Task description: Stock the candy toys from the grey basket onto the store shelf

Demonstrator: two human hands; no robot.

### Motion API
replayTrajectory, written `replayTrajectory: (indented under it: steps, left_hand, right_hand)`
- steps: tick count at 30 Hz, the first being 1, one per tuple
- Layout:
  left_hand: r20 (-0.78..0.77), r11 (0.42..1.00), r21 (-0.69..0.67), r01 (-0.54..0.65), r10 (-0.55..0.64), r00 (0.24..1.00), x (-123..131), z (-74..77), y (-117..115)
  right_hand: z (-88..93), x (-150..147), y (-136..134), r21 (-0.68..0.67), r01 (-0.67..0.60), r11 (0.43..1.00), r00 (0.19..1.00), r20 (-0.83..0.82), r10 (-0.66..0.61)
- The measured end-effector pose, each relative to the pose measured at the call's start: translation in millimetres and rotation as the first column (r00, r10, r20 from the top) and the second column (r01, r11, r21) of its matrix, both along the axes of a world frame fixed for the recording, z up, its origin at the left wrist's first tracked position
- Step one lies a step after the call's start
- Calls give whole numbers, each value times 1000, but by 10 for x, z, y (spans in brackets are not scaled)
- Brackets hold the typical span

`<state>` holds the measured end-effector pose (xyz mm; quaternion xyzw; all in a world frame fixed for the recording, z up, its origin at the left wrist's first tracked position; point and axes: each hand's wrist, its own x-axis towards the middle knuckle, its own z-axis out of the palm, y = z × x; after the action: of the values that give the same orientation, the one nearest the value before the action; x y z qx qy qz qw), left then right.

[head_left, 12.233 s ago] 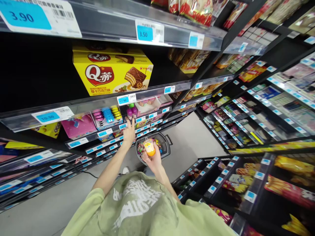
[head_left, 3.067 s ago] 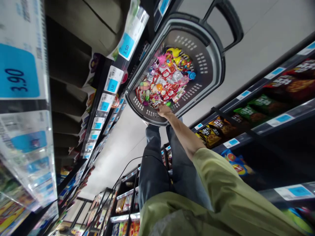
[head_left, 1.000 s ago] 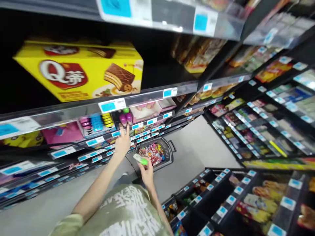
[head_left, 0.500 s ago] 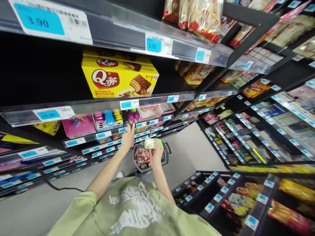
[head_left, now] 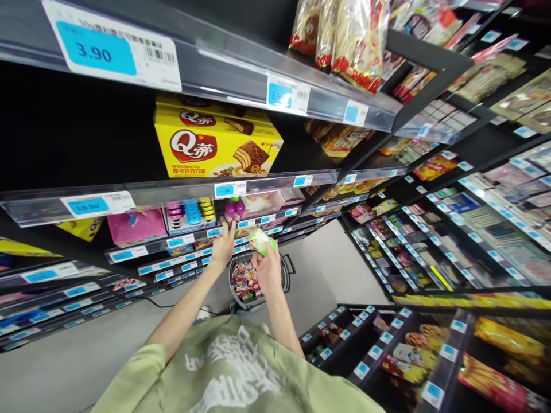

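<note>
My left hand [head_left: 222,248] reaches up to the shelf edge with two fingers stretched out and apart. Their tips are at the lower edge of purple rounded items [head_left: 235,210] with green tops; whether they touch cannot be made out. My right hand [head_left: 267,268] grips a small white-and-green container [head_left: 260,240], tilted, its label too small to read. Below the hands stands a dark shopping basket [head_left: 233,293] holding many small wrapped sweets [head_left: 245,278]. Just left of the purple items is a display box with pink, blue and yellow stacked pieces [head_left: 191,212].
A yellow cake box [head_left: 219,143] stands on the shelf above, behind a shelf edge with price tags [head_left: 230,189]. A pink box [head_left: 135,225] sits further left. Other snack shelves [head_left: 413,338] line the right side, with pale floor [head_left: 331,269] between. A black cable [head_left: 157,304] hangs at lower left.
The container in my right hand has tilted, its left end now higher, and has moved slightly up. My left hand stays by the purple items. The view has shifted a little.
</note>
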<state>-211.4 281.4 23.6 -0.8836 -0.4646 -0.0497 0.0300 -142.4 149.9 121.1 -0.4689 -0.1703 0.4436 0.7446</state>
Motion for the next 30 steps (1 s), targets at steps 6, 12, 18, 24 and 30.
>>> replayTrajectory:
  steps: [6,12,18,24,30]
  left_hand:
    - [60,998,-57,1,3,998,-1,14,-11]
    - [50,997,-72,-1,4,999,-7,-20,8]
    - [101,998,-63,19,-13,995,-47,-11,-17]
    - [84,998,-58,13,-8,996,-55,9,-8]
    - [64,997,-80,9,-4,998,-31,16,24]
  right_hand:
    - [22,-46,97,19,-71,997,993,-97,73]
    - [68,-123,101,35,-28,999,995,-91,31]
    - [23,-166,106,10,87,996,994,72,-88]
    - [-63,-163,116,36,141,989,967,211,-145]
    - [-99,-157,114,85,140,987,937,311,-159]
